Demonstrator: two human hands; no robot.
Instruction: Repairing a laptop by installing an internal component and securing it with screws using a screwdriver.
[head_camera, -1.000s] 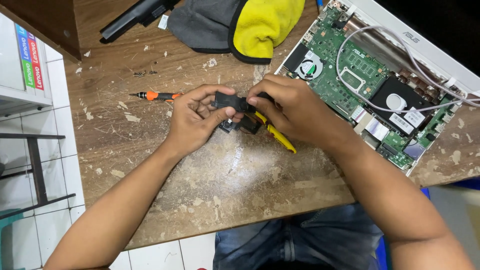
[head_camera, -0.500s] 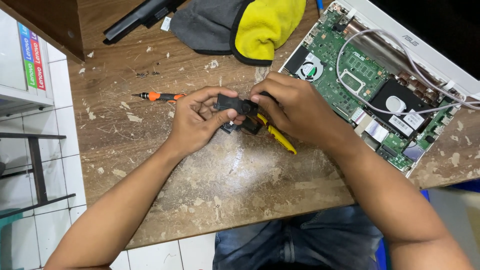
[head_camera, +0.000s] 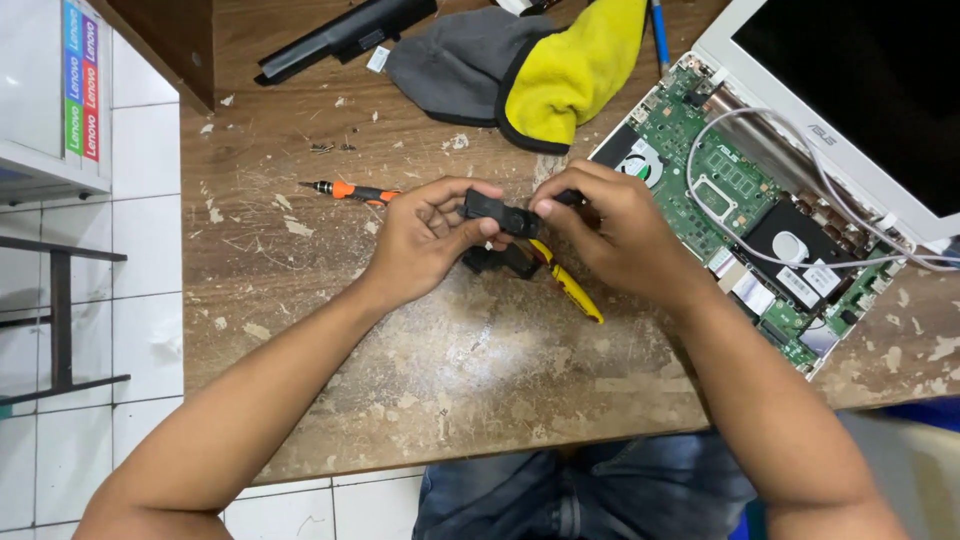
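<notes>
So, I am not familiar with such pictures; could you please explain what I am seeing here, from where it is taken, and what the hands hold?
The picture comes from a camera worn on a person's head, looking down at their own two bare hands above a worn wooden table. The left hand and right hand together hold a small black part between the fingertips. On the table lie an opened laptop with its green circuit board showing, a yellow-handled tool under the hands, an orange-handled screwdriver, a grey and yellow cloth and a long black battery pack.
</notes>
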